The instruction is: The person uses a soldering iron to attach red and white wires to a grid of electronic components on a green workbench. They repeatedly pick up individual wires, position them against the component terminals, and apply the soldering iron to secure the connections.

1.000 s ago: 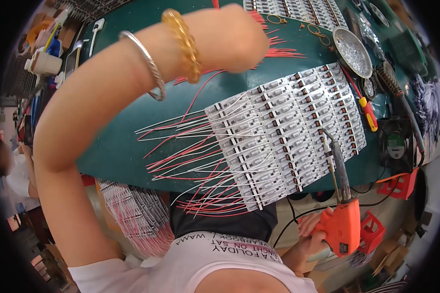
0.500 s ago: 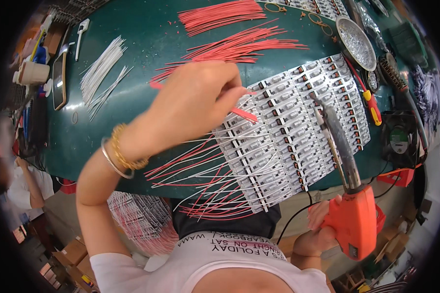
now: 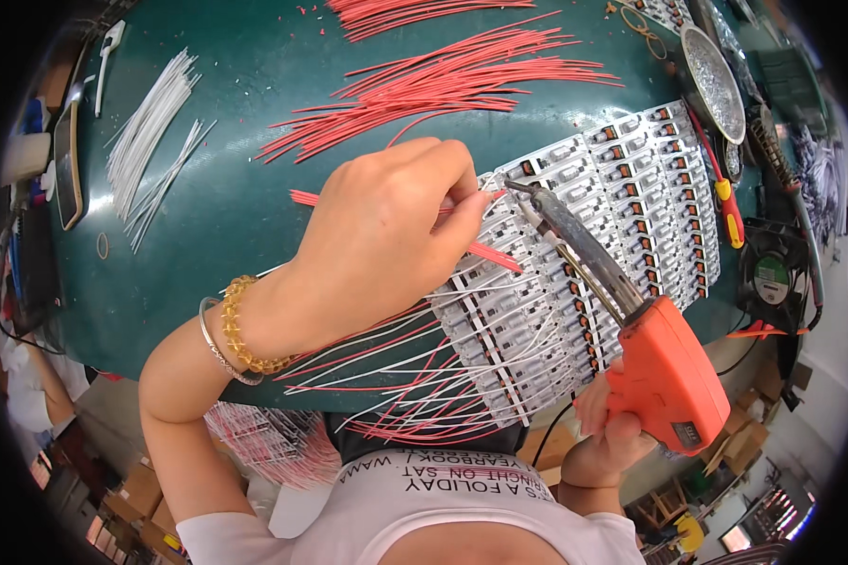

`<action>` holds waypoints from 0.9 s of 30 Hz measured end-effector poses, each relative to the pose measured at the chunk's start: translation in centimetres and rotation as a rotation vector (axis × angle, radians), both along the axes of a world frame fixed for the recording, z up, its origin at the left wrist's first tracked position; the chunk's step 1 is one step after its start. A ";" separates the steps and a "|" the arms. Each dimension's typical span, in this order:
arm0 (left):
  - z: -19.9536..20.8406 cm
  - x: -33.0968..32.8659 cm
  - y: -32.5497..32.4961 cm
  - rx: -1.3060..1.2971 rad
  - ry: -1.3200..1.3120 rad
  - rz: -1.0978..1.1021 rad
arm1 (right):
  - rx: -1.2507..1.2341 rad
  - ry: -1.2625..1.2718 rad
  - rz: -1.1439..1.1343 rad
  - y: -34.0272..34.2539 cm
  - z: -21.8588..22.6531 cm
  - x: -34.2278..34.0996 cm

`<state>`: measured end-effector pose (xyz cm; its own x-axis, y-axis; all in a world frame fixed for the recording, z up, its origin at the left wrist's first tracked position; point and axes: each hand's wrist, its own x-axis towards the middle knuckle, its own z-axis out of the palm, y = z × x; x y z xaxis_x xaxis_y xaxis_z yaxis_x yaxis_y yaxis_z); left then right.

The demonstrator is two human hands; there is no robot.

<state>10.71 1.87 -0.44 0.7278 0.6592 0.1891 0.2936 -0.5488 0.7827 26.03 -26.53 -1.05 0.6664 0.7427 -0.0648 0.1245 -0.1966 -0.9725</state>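
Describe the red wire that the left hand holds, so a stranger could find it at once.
On the dark green table lies a white panel of small circuit boards. At its left edge, the left hand pinches one thin red wire. Unlike the loose red wires behind, it meets the orange soldering gun's metal tip.

Wire bundles (image 3: 462,80) lie behind the circuit-board panel (image 3: 594,254).

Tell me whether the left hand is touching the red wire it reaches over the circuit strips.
Touching. The head view shows the left hand pinching the red wire between its fingertips, the wire running out both sides of the fingers.
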 end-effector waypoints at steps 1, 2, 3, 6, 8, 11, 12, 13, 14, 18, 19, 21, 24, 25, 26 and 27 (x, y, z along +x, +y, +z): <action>0.0 0.0 0.0 0.006 0.001 -0.002 | 0.008 0.007 -0.002 0.5 0.2 -0.2; -0.1 0.1 -0.1 0.017 0.002 0.004 | 0.007 0.034 -0.006 1.0 0.6 -0.4; -0.1 0.2 -0.3 0.029 0.004 0.011 | 0.006 0.061 -0.010 1.6 1.1 -0.7; -0.3 0.2 -0.4 0.050 -0.006 0.014 | -0.024 0.145 -0.012 2.0 1.6 -0.9; -0.3 0.2 -0.3 0.052 -0.012 0.014 | -0.062 0.147 0.006 1.2 1.1 -0.3; -0.2 0.1 -0.2 0.053 -0.006 0.009 | -0.120 0.148 0.013 0.7 1.0 -0.3; -0.2 0.1 -0.2 0.055 -0.003 0.007 | -0.120 0.117 0.011 0.4 0.9 -0.3; -0.2 0.2 -0.3 0.058 0.001 0.005 | -0.113 0.084 0.011 0.1 0.7 -0.3; -0.2 0.2 -0.3 0.059 0.002 0.006 | -0.101 0.046 0.013 -0.3 0.6 -0.3; -0.4 0.3 -0.3 0.052 -0.013 0.005 | -0.091 -0.127 0.030 -0.6 0.1 -0.4; -0.4 0.2 -0.3 0.050 -0.019 0.008 | -0.098 -0.202 0.041 -0.7 -0.1 -0.3; -0.2 0.1 -0.2 0.055 -0.013 0.006 | -0.095 -0.292 0.045 -0.7 -0.3 -0.1; 0.5 0.2 -0.2 -0.033 -0.050 0.022 | -0.031 -0.196 0.026 -0.2 0.0 -0.4; 0.7 0.2 -0.3 -0.079 -0.068 0.030 | 0.031 -0.042 0.024 1.0 0.9 -0.9; 0.8 0.2 -0.2 -0.060 -0.073 -0.008 | 0.094 0.112 0.021 1.6 1.3 -1.2; 0.8 0.0 -0.1 -0.042 -0.078 -0.047 | 0.095 0.067 -0.007 1.2 1.1 -1.2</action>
<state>10.74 1.81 0.35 0.7422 0.6331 0.2196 0.2055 -0.5270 0.8247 24.85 -25.33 0.09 0.6683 0.7429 -0.0384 0.0578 -0.1034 -0.9930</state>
